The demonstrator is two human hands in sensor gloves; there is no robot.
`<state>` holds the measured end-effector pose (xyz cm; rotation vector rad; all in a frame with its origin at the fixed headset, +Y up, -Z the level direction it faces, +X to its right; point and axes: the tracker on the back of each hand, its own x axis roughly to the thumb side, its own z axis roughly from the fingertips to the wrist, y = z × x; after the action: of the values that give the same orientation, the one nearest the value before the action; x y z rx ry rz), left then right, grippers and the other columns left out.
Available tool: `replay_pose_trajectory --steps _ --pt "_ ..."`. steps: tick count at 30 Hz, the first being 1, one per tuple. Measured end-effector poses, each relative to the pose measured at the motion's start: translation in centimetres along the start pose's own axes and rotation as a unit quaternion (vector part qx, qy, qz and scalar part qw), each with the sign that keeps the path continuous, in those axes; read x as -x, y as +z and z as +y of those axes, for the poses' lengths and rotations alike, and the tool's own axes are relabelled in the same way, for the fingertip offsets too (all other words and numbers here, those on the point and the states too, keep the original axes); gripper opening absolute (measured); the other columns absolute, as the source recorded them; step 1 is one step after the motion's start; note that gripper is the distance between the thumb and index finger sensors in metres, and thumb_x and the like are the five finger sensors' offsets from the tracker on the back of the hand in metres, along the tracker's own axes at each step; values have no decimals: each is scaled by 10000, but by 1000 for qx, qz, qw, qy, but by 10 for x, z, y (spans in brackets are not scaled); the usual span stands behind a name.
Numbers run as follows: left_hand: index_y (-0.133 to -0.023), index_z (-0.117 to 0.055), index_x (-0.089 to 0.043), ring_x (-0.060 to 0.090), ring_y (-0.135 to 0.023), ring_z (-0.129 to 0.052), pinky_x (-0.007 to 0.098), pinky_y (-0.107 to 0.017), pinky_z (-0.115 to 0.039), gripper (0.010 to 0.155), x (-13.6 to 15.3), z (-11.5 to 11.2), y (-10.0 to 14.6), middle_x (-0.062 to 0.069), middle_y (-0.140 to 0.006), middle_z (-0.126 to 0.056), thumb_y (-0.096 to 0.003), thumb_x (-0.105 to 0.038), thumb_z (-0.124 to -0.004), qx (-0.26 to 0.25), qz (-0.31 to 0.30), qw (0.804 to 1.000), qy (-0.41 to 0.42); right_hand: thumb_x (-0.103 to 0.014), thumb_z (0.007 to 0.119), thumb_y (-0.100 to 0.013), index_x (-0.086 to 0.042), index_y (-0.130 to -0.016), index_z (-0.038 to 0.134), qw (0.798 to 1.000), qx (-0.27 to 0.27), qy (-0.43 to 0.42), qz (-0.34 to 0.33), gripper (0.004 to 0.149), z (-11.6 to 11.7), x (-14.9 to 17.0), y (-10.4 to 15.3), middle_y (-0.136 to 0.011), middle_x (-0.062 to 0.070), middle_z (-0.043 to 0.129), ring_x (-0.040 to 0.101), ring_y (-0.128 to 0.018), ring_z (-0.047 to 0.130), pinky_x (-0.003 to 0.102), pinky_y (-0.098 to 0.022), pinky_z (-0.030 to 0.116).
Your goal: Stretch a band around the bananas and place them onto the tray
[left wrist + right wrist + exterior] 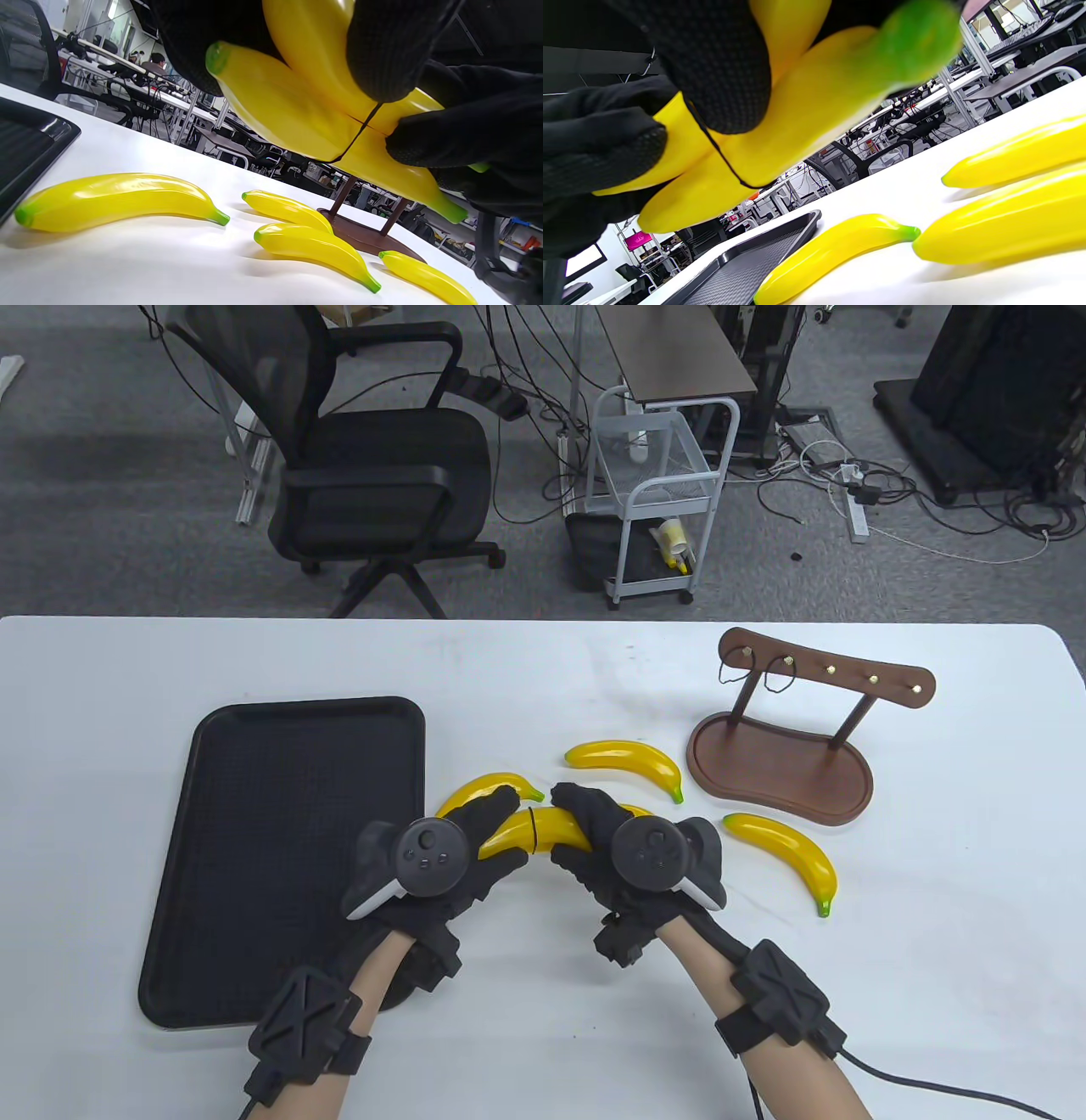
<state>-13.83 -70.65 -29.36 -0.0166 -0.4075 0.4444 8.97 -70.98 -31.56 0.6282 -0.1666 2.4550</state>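
Two yellow bananas (543, 830) are held together above the table, a thin black band (533, 831) looped round their middle. My left hand (502, 831) grips the bundle from the left and my right hand (567, 824) grips it from the right. In the left wrist view the band (358, 131) runs across the bundle (280, 110) below a gloved finger (382, 51). The right wrist view shows the band (712, 144) beside a right finger (721, 63). The black tray (280, 780) lies left of the hands with nothing on it.
Several loose bananas lie on the white table: one (485, 791) behind my left hand, one (628, 762) further back, one (785, 861) at the right. A brown wooden stand (780, 763) with hooks carries spare bands (774, 678). An office chair (382, 475) stands beyond the table.
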Motion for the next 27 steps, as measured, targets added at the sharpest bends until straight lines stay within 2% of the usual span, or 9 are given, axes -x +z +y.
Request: replay_pose_trajectory --steps 14,20,27 --pt "-1111 -558 -244 266 -956 -902 428 -744 -755 653 1 0 0 9 -1096 -771 -563 -468 -834 -9 7 1000 -24 -336 825 -525 -83 -1100 500 994 -57 -97 -7 707 6 17 -2 -1084 190 628 419 -932 744 531 -632 714" --pt "-1112 -559 -237 269 -952 -902 429 -742 -754 653 5 2 1 13 -1093 -774 -565 -465 -833 -15 22 999 -33 -364 796 -541 -87 -1104 496 992 -55 -117 0 696 3 22 -2 -1092 193 617 428 -941 730 539 -633 706" --pt "-1111 -559 -236 271 -952 -898 432 -743 -749 652 24 12 2 17 -1094 -771 -565 -459 -835 -33 56 998 -22 -379 790 -543 -85 -1104 500 991 -46 -122 9 696 -3 29 -3 -1093 194 618 431 -941 728 539 -633 705"
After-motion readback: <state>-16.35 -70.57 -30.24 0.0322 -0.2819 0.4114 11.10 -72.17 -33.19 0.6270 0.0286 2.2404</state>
